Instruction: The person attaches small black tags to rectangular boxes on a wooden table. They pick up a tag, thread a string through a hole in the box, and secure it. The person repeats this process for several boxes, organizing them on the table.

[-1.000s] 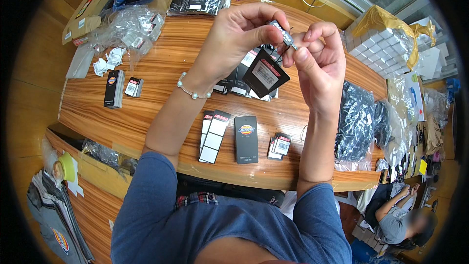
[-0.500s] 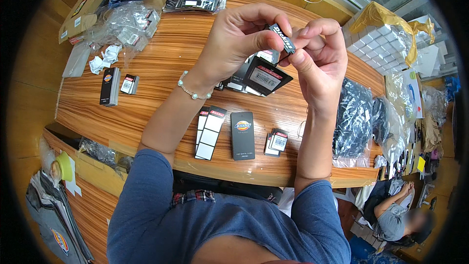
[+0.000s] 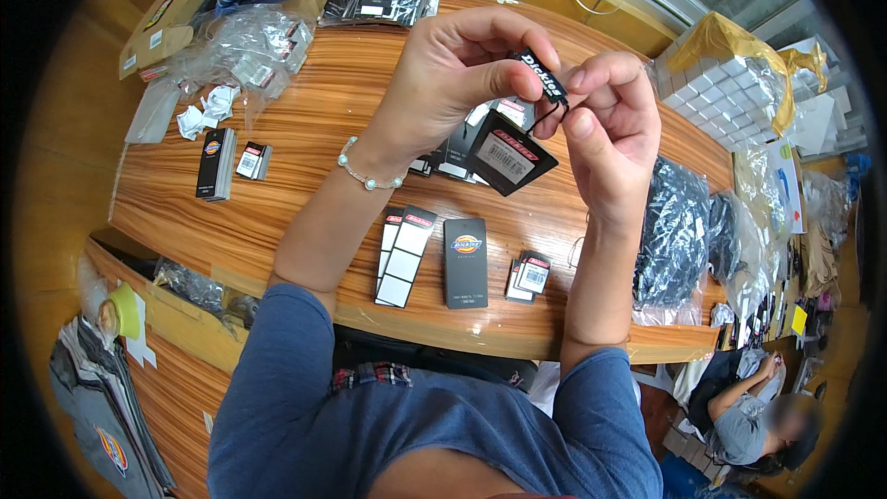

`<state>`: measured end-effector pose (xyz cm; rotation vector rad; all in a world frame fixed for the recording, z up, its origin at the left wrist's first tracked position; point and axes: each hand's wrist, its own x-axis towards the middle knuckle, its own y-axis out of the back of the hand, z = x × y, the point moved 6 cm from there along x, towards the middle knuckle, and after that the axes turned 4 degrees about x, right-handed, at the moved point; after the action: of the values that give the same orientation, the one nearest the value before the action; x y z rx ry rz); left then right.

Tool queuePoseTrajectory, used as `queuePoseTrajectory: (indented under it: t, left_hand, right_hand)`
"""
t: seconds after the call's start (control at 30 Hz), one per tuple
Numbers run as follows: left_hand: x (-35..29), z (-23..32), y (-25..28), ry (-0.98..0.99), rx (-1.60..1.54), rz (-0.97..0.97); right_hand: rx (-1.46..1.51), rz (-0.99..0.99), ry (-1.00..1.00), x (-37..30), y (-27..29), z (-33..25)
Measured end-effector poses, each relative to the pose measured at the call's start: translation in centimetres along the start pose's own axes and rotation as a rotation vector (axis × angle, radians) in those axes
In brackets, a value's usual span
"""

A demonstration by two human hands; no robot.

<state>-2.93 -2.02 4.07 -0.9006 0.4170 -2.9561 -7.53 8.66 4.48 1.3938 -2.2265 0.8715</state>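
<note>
A black seal (image 3: 543,76) is pinched between the thumb and forefinger of the left hand (image 3: 439,74) above the table (image 3: 305,120), and a dark tag (image 3: 508,159) is hung below it by a cord (image 3: 545,120). The right hand (image 3: 610,129) is held just beside, its fingers bent; whether the cord is gripped cannot be told. White labels (image 3: 404,259), a grey card (image 3: 467,268) and small tags (image 3: 530,276) are laid nearer the body.
</note>
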Motion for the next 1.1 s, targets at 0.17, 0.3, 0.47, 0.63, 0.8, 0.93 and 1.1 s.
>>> queuePoseTrajectory:
  t: [0.17, 0.3, 0.47, 0.63, 0.8, 0.93, 1.1]
  left_hand:
    - [-0.1, 0.5, 0.1, -0.013, 0.034, 0.011]
    - [-0.2, 0.6, 0.1, 0.014, 0.033, 0.004]
    - [-0.2, 0.8, -0.1, 0.022, 0.093, -0.007]
    - [-0.2, 0.6, 0.0, 0.018, 0.098, -0.019]
    - [0.1, 0.9, 0.3, 0.037, 0.099, -0.018]
    - [0.2, 1.3, 0.6, -0.039, 0.247, 0.024]
    - [0.4, 0.8, 0.7, -0.156, 0.531, 0.029]
  right_hand:
    - [-0.042, 0.022, -0.010, 0.0, 0.0, 0.0]
    - [-0.079, 0.037, -0.006, -0.1, 0.1, 0.0]
    - [-0.093, 0.057, 0.003, -0.1, 0.0, -0.1]
    - [-0.104, 0.055, -0.015, -0.2, 0.3, 0.1]
    - [-0.133, 0.037, -0.066, 0.2, 0.6, 0.1]
    - [-0.301, 0.085, -0.025, 0.6, 1.8, -0.8]
    - [-0.379, 0.039, -0.284, 0.1, 1.2, 1.0]
